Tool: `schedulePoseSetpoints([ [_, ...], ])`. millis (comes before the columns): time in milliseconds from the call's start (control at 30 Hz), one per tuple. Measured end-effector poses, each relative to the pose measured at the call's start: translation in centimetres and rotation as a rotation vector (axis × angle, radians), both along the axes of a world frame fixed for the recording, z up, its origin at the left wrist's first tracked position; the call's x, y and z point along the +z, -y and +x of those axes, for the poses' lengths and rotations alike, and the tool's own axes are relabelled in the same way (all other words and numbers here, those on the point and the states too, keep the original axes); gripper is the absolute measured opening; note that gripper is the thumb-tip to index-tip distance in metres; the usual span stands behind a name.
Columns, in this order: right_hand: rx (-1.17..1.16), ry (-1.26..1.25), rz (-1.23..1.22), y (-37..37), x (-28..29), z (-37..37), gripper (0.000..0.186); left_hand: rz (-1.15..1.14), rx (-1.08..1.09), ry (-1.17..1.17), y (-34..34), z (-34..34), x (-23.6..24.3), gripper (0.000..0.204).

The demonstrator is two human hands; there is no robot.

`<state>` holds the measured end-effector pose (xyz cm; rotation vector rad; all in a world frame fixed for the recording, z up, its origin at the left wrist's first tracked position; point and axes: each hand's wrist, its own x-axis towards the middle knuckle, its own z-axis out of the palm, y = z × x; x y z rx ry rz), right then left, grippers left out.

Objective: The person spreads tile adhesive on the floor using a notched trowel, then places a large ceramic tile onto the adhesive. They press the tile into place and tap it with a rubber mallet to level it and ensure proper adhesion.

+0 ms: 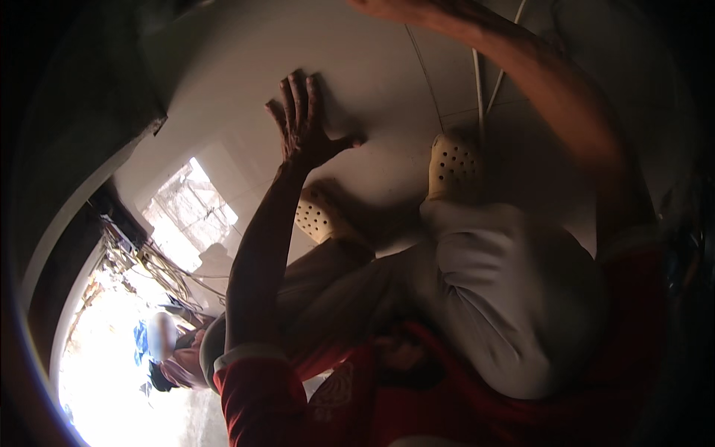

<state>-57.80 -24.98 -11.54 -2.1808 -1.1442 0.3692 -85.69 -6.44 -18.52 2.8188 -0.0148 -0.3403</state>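
My left hand is stretched over the pale tiled floor, its fingers spread and nothing in them. Its shadow falls close beside it; whether the palm touches the tiles I cannot tell. My right arm reaches far forward across the upper right. Only part of my right hand shows at the top edge, so its fingers and anything they hold are out of sight. Two thin white cords run along the floor below my right forearm.
My feet wear beige clogs with holes. At the left are a dark panel with a sharp corner and a tangle of cables. Another person is near a bright opening at lower left. Sunlight patches the floor.
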Motion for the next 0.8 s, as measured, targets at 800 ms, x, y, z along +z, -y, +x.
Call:
schedulePoseSetpoints([
  [800, 0.443, 0.538, 0.419, -6.2, 2.7, -4.1, 0.024, 0.109, 0.709, 0.123, 3.0, 0.0, -1.8, 0.128],
])
